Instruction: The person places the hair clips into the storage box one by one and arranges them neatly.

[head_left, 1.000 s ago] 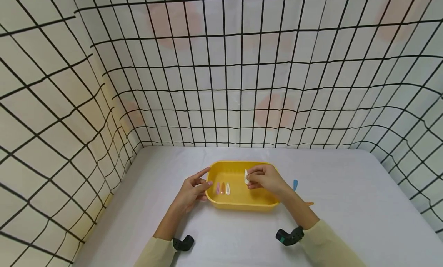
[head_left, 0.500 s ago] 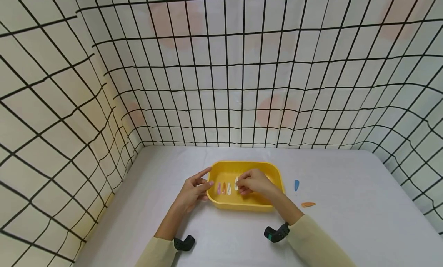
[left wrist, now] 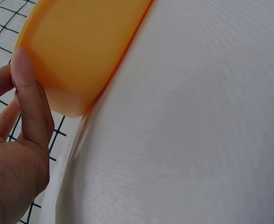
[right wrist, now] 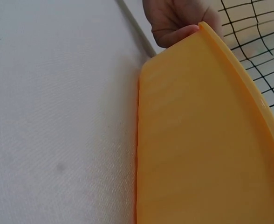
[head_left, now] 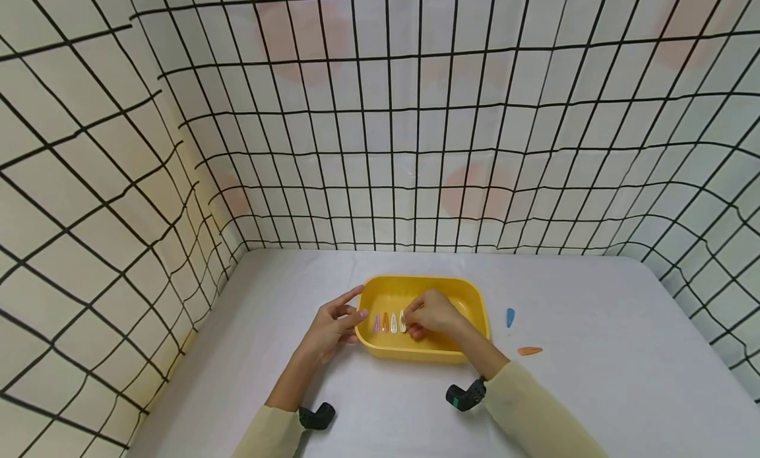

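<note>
White snap hair clip (head_left: pixel 402 321): was pinched in right hand's grip (head_left: pixel 432 311) inside yellow tray (head_left: pixel 410 354), beside row of three clips (head_left: pixel 385 323); best laid parallel, evenly spaced. Tray's end was gripped by left hand (head_left: pixel 328 327).

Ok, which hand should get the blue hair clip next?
Probably the right hand, after releasing the white clip: it's nearer the blue hair clip; the left hand grips the yellow tray at its left end.
</note>
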### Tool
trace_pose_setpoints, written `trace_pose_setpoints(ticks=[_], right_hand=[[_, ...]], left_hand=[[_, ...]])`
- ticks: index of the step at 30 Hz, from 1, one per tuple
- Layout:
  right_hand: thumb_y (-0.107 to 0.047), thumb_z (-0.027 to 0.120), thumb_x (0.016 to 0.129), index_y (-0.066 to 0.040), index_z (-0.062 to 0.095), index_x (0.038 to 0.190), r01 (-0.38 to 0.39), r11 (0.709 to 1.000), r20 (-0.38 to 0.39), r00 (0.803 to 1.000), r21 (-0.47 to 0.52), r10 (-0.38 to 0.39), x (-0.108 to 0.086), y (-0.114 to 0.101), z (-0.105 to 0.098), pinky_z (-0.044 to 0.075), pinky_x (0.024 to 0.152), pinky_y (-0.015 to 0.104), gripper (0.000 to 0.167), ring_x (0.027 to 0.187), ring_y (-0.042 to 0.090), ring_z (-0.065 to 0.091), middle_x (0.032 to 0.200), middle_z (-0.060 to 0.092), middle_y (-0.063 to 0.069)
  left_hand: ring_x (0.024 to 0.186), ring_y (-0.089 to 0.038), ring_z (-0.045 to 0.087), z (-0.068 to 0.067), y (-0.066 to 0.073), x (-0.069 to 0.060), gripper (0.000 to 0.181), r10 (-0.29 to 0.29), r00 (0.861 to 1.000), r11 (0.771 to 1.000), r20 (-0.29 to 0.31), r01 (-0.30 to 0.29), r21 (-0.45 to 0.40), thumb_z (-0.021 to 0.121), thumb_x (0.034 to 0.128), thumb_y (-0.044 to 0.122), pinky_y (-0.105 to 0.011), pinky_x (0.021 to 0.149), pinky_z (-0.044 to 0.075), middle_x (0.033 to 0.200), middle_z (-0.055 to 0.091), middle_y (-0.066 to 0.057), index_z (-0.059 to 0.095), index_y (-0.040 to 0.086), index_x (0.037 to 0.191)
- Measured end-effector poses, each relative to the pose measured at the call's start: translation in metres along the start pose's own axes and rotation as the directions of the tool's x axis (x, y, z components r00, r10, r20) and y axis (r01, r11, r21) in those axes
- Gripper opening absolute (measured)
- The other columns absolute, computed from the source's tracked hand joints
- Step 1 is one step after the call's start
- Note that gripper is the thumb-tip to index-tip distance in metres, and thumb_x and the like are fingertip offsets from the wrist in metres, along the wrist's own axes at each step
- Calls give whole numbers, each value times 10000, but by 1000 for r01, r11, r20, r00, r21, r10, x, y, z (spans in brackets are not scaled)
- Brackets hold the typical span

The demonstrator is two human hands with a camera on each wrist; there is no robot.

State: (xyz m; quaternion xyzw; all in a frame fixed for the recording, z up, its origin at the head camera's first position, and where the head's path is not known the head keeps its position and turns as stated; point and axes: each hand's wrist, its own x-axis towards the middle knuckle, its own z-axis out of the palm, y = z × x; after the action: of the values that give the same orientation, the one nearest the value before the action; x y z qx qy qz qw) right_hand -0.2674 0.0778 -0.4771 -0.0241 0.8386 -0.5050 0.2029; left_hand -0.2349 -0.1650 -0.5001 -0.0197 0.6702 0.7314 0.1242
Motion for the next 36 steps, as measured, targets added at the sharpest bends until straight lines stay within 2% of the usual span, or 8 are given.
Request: trace_pose_setpoints(ticks=[8,19,25,36], right_hand=[[-25,745,907,28,747,875,-9,999,-13,1000,-44,9,-1,0,1,622,553,277,62,543,152,672,711,702,113],[-29,754,895,24,740,855,-4,999,-27,1000,-43,3,1,2,3,616,542,269,67,529,151,668,705,699,113],[-51,755,907,32,744,887,8,1000,-17,1000,-18,-9,-3,2,-4,628,556,295,86,549,164,686,722,708,118],[-170,769,931,-53,752,966,50,999,-20,999,-15,-50,-19,6,-22,616,611,276,124,616,204,679,762,713,100]], left_hand=[[583,-117,653,1,1,-1,616,-3,1000,1000,-5,3,-3,790,916,157,-225,534,594,986,574,-51,574,306,1473],[575,-112,643,0,2,-1,610,-3,1000,1000,-6,3,-2,784,920,148,-220,530,590,977,581,-55,576,299,1473],[574,-116,644,2,2,1,611,-2,1000,1000,-5,2,-1,790,915,143,-229,533,595,986,567,-51,581,301,1467],[593,-136,650,0,2,0,606,-13,1000,1000,-28,13,27,789,915,132,-239,545,602,1046,586,-82,587,312,1457]])
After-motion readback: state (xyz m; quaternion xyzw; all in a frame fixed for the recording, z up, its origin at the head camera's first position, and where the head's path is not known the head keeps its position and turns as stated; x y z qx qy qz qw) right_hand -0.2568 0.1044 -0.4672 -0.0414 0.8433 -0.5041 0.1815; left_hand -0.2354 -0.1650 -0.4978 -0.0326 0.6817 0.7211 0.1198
